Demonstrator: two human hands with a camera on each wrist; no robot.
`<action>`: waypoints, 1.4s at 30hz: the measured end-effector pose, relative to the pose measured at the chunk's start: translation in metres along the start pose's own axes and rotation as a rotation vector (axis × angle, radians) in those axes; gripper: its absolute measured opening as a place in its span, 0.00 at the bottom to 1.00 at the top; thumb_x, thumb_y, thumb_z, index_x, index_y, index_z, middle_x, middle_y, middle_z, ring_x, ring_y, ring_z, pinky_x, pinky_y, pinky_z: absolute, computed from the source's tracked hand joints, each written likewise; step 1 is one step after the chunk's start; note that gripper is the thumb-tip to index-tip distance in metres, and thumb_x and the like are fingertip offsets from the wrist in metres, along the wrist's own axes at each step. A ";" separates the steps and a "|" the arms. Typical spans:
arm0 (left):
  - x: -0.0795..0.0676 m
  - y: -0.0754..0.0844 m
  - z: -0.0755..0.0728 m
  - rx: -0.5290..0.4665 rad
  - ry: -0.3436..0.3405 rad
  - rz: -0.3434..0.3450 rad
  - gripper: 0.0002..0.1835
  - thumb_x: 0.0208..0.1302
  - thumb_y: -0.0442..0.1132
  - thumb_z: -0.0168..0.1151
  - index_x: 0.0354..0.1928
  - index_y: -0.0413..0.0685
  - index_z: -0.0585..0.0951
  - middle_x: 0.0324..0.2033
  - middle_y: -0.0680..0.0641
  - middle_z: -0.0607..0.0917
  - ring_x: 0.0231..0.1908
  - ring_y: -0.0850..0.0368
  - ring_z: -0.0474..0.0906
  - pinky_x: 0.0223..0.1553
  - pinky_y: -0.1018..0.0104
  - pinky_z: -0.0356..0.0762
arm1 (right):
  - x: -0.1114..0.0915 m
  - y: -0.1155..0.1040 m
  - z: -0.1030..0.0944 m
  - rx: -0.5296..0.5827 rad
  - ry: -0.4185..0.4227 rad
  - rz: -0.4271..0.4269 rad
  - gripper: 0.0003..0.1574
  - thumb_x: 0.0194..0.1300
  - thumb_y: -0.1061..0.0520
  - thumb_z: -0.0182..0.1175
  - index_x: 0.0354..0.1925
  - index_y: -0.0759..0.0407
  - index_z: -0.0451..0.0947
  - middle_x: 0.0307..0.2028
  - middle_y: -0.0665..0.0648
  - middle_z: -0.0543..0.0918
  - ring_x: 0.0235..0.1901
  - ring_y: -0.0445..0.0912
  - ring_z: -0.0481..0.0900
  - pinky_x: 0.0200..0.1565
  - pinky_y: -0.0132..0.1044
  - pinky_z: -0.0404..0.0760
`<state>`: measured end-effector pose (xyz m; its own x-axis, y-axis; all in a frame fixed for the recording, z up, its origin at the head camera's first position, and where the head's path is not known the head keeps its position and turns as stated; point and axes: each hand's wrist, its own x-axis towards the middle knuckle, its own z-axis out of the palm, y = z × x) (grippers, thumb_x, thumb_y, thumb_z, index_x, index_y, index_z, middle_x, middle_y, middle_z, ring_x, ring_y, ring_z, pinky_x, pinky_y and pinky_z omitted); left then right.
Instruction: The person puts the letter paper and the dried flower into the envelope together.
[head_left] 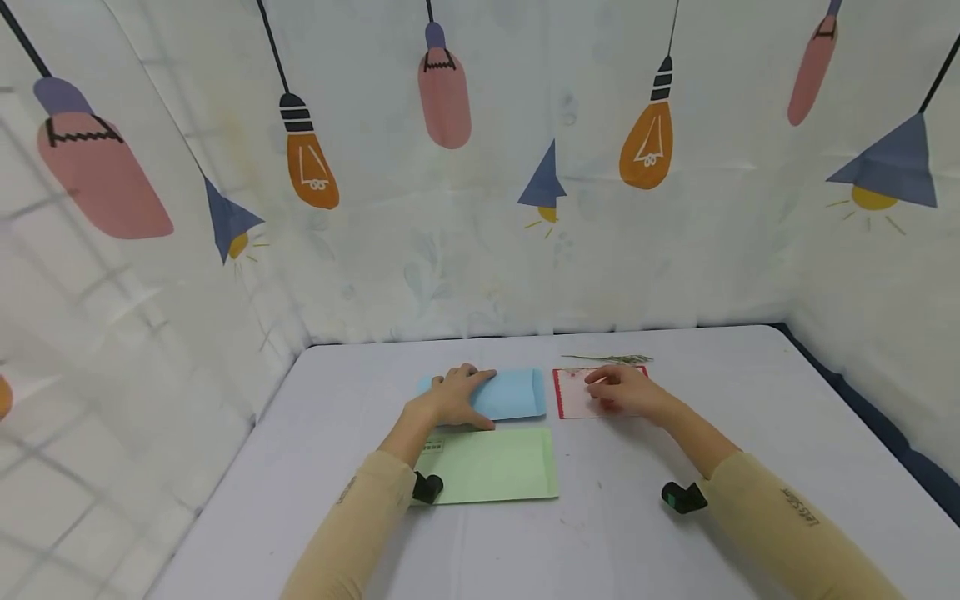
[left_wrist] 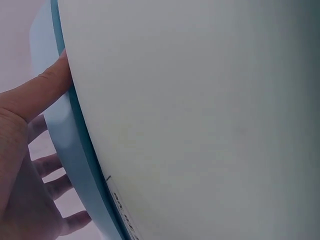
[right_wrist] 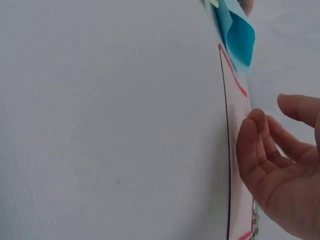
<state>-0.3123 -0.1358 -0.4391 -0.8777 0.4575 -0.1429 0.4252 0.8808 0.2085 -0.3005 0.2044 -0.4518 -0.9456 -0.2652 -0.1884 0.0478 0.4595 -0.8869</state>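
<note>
Toward the far side of the white-covered bench (head_left: 622, 517), a sky-blue envelope (head_left: 513, 396) lies just beyond a pale green envelope (head_left: 495, 467), with a red-bordered pink card (head_left: 576, 398) to its right and a thin dried sprig (head_left: 600, 357) behind that. The left hand (head_left: 452, 398) spreads over the blue envelope's left part, fingers extended and thumb well apart toward its near edge; how firmly it presses, I cannot tell. The right hand (head_left: 624, 392) hangs over the card, fingers loosely bent, thumb clear of them, holding nothing. The envelope looks light and thin, its right end curling up in the right wrist view, so it should bend readily and crease if squeezed; a flat palm would steady it best. The card seems stiffer but slim, best pinched by an edge. The sprig looks brittle and is better lifted by its stem.
</note>
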 end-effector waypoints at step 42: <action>0.001 -0.002 0.002 -0.012 -0.007 -0.012 0.54 0.46 0.67 0.70 0.74 0.65 0.56 0.66 0.46 0.61 0.65 0.47 0.58 0.58 0.42 0.56 | -0.006 0.033 -0.068 -0.255 0.103 0.073 0.35 0.66 0.56 0.60 0.65 0.69 0.63 0.40 0.63 0.74 0.31 0.49 0.72 0.32 0.39 0.71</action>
<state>-0.3130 -0.1367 -0.4417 -0.8813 0.4473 -0.1522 0.4115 0.8849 0.2180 -0.3153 0.2790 -0.4514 -0.9710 -0.1418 -0.1924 0.0469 0.6761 -0.7353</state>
